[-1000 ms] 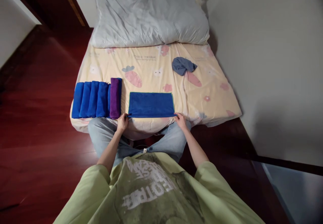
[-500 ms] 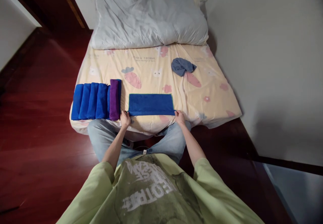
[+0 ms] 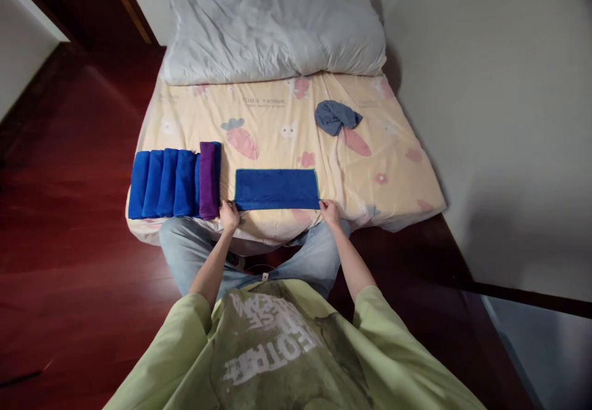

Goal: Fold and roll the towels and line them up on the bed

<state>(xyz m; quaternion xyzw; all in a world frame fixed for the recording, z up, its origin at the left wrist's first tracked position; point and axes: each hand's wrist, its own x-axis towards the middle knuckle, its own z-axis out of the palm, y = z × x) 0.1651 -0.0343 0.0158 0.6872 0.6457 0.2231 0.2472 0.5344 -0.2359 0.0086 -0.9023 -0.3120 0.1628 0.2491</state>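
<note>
A blue towel [image 3: 277,188] with a thin green edge lies flat on the bed in front of me, longer from side to side. My left hand [image 3: 229,215] pinches its near left corner. At the near right corner, my right hand [image 3: 330,212] is closed on the same towel. Left of it, close to my left hand, several rolled or folded blue towels [image 3: 161,183] lie side by side. A purple towel [image 3: 208,182] rests at the right end of that row, with a strip of blue showing beside it.
The bed [image 3: 398,169] has a yellow sheet printed with carrots and rabbits. A crumpled grey-blue cloth [image 3: 337,118] lies farther back on the right. Across the far end is a bulky pale grey quilt [image 3: 272,28]. A wall [image 3: 485,120] stands to the right.
Both hands keep hold of the towel's near corners, and the towel looks nearly the same. The whole view has shifted slightly.
</note>
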